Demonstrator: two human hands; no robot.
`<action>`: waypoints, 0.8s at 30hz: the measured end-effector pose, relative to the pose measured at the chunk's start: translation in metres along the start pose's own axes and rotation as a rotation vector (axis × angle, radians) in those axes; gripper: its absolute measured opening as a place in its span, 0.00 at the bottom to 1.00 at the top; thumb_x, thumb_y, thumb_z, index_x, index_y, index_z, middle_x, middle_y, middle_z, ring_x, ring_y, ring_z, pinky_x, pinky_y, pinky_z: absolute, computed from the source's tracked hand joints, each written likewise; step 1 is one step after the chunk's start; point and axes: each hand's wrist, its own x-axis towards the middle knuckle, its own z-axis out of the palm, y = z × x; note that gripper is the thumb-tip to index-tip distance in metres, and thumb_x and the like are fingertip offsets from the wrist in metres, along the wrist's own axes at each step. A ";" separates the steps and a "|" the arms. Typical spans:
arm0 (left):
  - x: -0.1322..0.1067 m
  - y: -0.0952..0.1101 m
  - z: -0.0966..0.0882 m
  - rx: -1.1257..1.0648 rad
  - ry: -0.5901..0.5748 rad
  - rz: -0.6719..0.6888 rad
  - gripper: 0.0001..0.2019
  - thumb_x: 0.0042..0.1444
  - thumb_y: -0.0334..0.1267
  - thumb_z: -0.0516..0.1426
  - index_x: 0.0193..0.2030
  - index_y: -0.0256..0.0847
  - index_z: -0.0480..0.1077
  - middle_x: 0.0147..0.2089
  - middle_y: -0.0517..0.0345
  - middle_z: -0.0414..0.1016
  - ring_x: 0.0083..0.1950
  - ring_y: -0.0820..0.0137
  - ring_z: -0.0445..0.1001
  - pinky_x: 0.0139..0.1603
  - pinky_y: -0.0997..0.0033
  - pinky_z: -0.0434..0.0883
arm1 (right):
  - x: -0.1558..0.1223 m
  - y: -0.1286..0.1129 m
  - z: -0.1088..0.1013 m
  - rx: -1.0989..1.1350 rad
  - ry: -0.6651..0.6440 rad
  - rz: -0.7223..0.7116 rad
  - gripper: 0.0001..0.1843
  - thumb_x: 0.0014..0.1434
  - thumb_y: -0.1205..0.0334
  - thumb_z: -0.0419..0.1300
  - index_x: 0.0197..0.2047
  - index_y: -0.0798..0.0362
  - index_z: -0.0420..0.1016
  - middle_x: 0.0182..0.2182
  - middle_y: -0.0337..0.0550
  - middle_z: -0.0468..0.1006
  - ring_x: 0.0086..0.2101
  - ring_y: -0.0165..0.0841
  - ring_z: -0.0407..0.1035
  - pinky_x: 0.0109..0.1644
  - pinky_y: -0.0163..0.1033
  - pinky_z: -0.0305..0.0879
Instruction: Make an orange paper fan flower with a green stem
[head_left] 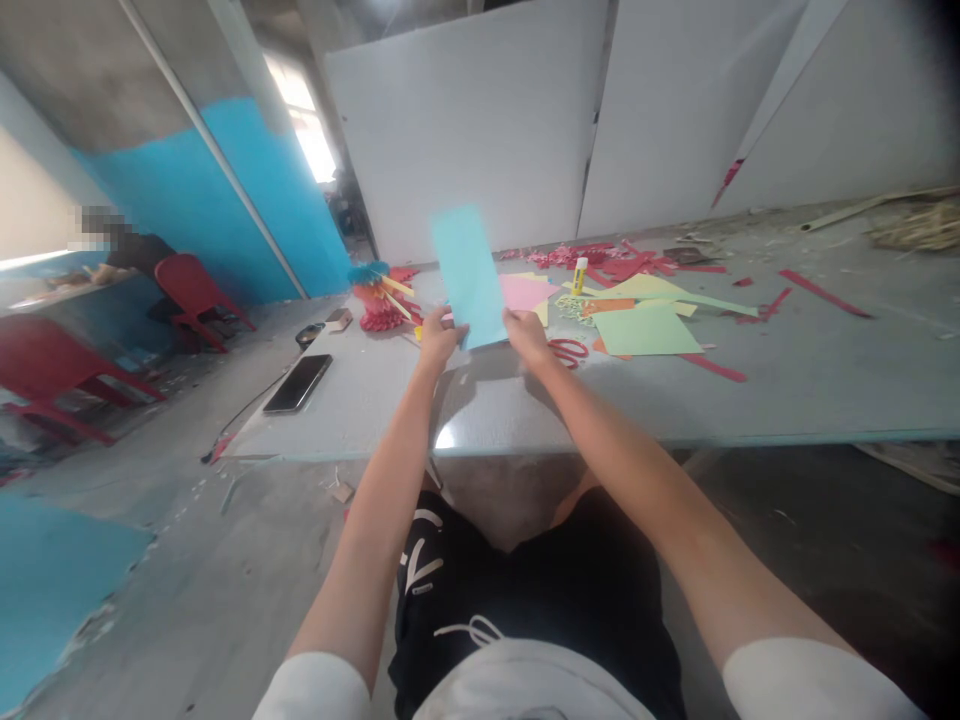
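Worktable (817, 385): grey, strewn with paper offcuts.
Light blue paper sheet (469, 277): held up above the table between both hands, slightly tilted, no folds visible.
Left hand (439, 338): pinched on the sheet's lower left corner.
Right hand (527, 337): pinched on the sheet's lower right corner.
Made so far: red-and-yellow paper craft (381, 300) with a teal fringe, left of the sheet.
Cut so far: red paper strips (570, 256), beyond the sheet.
Uncut-looking: green paper (645, 332) and pink paper (525, 292), right of the sheet.
Nearby: red scissors (568, 351), below and right of the sheet; glue stick (579, 275), right of it; smartphone (298, 384), well left of it.
Writing: none legible; glue stick label too small.
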 end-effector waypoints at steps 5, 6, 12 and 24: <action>0.001 -0.001 0.000 -0.022 -0.011 0.005 0.21 0.46 0.28 0.64 0.49 0.37 0.72 0.32 0.57 0.78 0.29 0.72 0.74 0.31 0.72 0.69 | -0.001 -0.002 0.000 0.091 -0.011 0.013 0.19 0.65 0.54 0.54 0.24 0.49 0.58 0.20 0.33 0.58 0.25 0.29 0.52 0.31 0.37 0.51; 0.001 -0.001 0.000 -0.020 -0.018 0.003 0.21 0.46 0.28 0.64 0.49 0.38 0.72 0.32 0.57 0.78 0.29 0.72 0.74 0.31 0.72 0.69 | -0.001 -0.001 0.000 0.123 -0.034 0.023 0.18 0.64 0.53 0.55 0.25 0.49 0.59 0.20 0.33 0.58 0.26 0.30 0.53 0.31 0.37 0.52; -0.003 0.004 0.002 -0.007 -0.033 -0.013 0.19 0.46 0.30 0.64 0.48 0.38 0.73 0.30 0.60 0.76 0.28 0.73 0.72 0.32 0.72 0.69 | 0.001 0.002 0.003 0.200 -0.039 0.034 0.13 0.58 0.55 0.58 0.26 0.49 0.61 0.22 0.32 0.59 0.27 0.29 0.52 0.32 0.35 0.53; -0.005 0.006 0.002 0.023 0.009 -0.005 0.17 0.48 0.31 0.61 0.47 0.37 0.73 0.28 0.61 0.74 0.26 0.75 0.69 0.30 0.74 0.67 | 0.003 0.005 0.007 0.064 0.066 -0.020 0.20 0.64 0.54 0.52 0.23 0.48 0.51 0.21 0.32 0.50 0.26 0.29 0.47 0.30 0.37 0.47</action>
